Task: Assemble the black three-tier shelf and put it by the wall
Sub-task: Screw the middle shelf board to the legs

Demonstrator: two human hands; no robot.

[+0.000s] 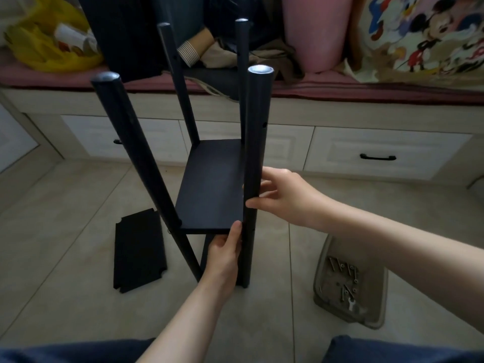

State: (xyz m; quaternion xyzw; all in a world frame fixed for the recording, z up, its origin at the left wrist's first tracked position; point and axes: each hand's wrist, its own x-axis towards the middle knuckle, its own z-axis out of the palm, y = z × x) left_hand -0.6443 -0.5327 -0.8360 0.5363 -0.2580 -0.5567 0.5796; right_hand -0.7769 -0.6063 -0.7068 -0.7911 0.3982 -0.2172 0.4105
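The black shelf frame stands on the tiled floor with several round posts pointing up. A black shelf board sits between the posts about halfway up. My left hand grips the board's near right corner, thumb on its edge, fingers underneath. My right hand holds the near right post at the board's level, thumb and fingers curled on it. The near left post leans outward to the left. A loose black board with notched corners lies flat on the floor at the left.
A grey tray holding several screws and a small wrench lies on the floor at the right. A window-seat bench with white drawers runs across the back, piled with a yellow bag, clothes and cushions. My knees show at the bottom edge.
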